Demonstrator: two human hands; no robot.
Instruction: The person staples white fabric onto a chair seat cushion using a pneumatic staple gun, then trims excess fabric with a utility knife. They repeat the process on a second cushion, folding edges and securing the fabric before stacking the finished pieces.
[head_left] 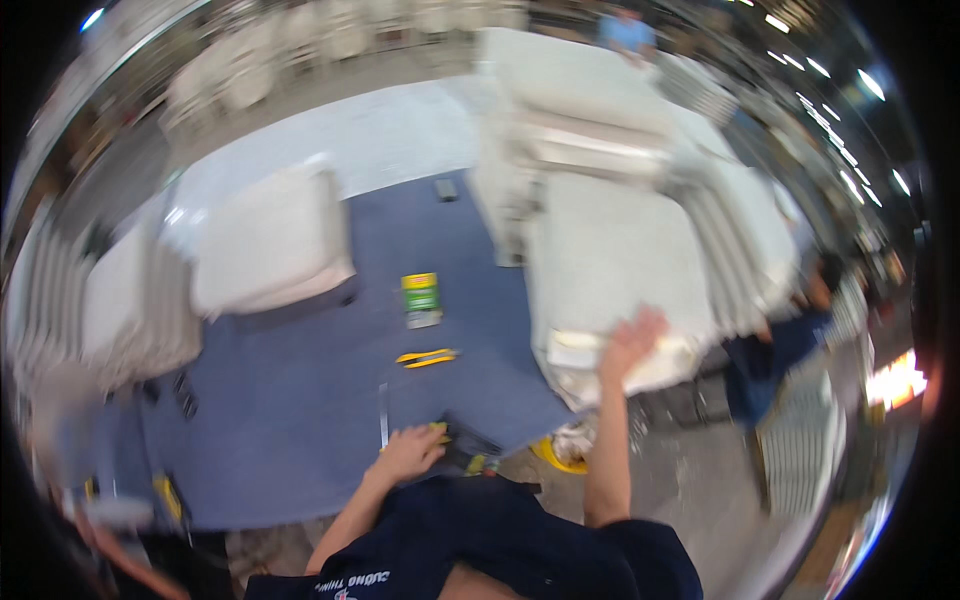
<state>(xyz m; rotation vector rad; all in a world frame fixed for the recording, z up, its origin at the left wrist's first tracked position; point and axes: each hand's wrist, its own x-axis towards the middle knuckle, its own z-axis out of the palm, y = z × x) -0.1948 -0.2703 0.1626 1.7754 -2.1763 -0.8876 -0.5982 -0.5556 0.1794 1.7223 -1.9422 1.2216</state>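
Reaching right hand (632,340) open on 1 white cushion stack (620,260), left hand (408,452) flat on blue table (300,400), 1 yellow knife (428,357)

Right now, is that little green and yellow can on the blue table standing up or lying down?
Cannot tell for sure: the green and yellow can is blurred, though it looks upright on the blue table.

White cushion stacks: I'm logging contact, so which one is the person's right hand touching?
The right hand rests on the large stack at the table's right; the stack at the left lies untouched.
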